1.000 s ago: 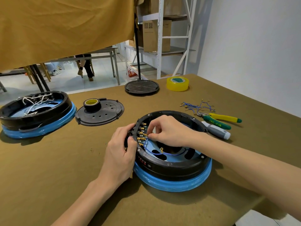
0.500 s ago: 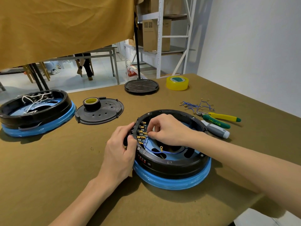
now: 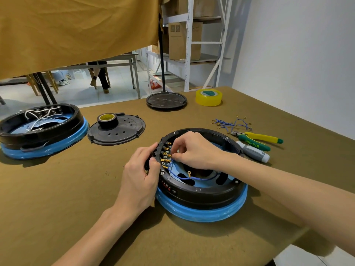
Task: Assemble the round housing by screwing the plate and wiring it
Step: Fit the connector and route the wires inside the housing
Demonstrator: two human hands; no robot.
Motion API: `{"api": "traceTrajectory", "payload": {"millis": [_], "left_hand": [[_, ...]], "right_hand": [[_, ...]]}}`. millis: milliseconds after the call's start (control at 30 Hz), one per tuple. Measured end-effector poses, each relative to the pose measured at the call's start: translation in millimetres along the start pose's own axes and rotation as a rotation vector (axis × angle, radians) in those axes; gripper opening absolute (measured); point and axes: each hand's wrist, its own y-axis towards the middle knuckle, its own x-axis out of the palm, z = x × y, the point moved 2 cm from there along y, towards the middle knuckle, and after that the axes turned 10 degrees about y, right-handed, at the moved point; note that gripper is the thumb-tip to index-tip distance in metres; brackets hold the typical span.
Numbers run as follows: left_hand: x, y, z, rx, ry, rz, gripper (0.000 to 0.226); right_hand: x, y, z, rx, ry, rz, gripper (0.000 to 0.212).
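**Blue wire going onto the terminal row**

Blue was the wire (image 3: 194, 178) that mattered here. It lay curved across the floor of the housing (image 3: 201, 177), and one end rose to the left, toward the row of brass terminals (image 3: 166, 155) on the inner wall. The housing stood on the table (image 3: 57, 198), close in front of the person, on its blue base.

The right hand (image 3: 194, 150) reached over the rim from the right side. Its thumb and first fingers were pinched together at the terminals, on what looked like the connector at the wire's end; the connector itself was too small to see clearly. The left hand (image 3: 141, 173) gripped the outside of the wall just behind the same row, with the fingers curled over the edge, so it worked as a support.

The terminals pointed inward, roughly from left to right, so I judge that the connector had to be pushed leftward along this axis, against the left hand. The right hand was the one already at the spot. A ring lug (image 3: 189, 172) on the wire was free near the middle.

Spare wires (image 3: 230, 123), pliers (image 3: 259, 139) and a screwdriver (image 3: 253, 151) lay to the right, near the housing. The plate (image 3: 117, 129), with a tape roll on it, lay apart to the left, not yet mounted.
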Motion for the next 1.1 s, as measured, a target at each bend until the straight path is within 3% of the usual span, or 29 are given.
{"api": "traceTrajectory", "payload": {"millis": [267,600,1033,1100], "left_hand": [[-0.6,-1.3,2.6,-0.012,-0.016,0.019,0.052],[-1.8,-1.7,3.0,-0.013,-0.019,0.043,0.052],[-2.3,-2.4,2.4,0.001,0.0,0.034,0.055],[-2.5,-2.2,2.8,0.005,-0.002,0.036,0.06]], "right_hand": [[1.3,5.2,-3.6,0.002,0.058,-0.009,0.012],[3.1,2.0,-4.0,0.015,0.036,-0.029,0.015],[-2.3,-12.2,-2.3,-0.043,0.079,0.1,0.008],[-4.2,-16.7,-1.7,-0.048,0.074,0.042,0.009]]}}
